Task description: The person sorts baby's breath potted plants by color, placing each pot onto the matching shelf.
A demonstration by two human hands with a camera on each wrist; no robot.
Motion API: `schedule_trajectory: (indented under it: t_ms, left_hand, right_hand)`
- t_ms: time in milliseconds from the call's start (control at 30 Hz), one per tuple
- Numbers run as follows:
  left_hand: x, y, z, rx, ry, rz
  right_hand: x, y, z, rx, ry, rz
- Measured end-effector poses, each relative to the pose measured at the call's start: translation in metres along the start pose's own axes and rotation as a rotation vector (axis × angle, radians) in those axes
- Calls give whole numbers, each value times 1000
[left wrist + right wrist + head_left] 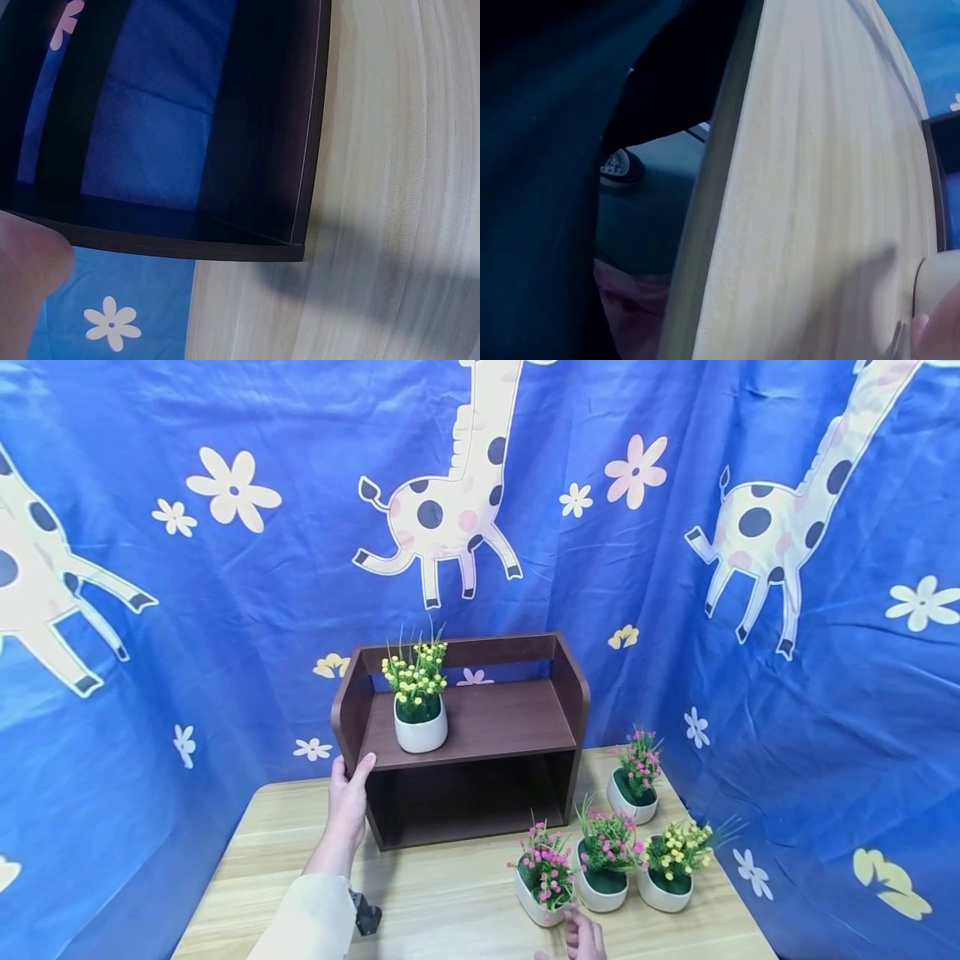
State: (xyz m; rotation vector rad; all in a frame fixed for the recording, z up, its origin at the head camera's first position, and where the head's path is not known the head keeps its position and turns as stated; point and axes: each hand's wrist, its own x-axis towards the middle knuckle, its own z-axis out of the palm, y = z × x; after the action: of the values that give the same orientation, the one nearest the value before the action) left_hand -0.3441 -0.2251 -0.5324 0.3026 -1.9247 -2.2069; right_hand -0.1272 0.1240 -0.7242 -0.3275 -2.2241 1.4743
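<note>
My left hand [348, 802] grips the left side panel of a dark brown two-tier shelf [480, 714], thumb toward its front edge. In the left wrist view, part of that hand [30, 281] shows beside the shelf's side panel [172, 244]. On the upper tier, at the left, stands a white pot with yellow flowers [420, 731]. Low in the head view, fingers of my right hand [583, 935] touch the nearest pink-flowered pot [531, 902]. The right wrist view shows a fingertip [921, 330] against a white pot [939, 281]; the frame edge cuts off most of the grasp.
Right of the touched pot stand another pink-flowered pot [603, 900], a yellow-flowered pot [666, 897] and, farther back, one more pink-flowered pot [632, 810]. All are on a light wooden table [435, 893]. A blue giraffe-print curtain [300, 568] hangs behind and at both sides.
</note>
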Motion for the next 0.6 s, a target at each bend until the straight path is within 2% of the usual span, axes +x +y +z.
schedule_trajectory:
  t_ms: [100,267,433,600]
  left_hand:
    - [1,-1,0,-4,0,1]
    - [0,-1,1,-4,6,13]
    - [-1,-1,1,-5,-1,16]
    - [0,-2,1,-9,-1,10]
  right_hand:
    - [3,-18,-7,-98,-19,52]
    - [16,-35,-12,-121,-94,156]
    - [23,-38,-11,-125,-135,159]
    - [26,-39,-6,-184,-142,163]
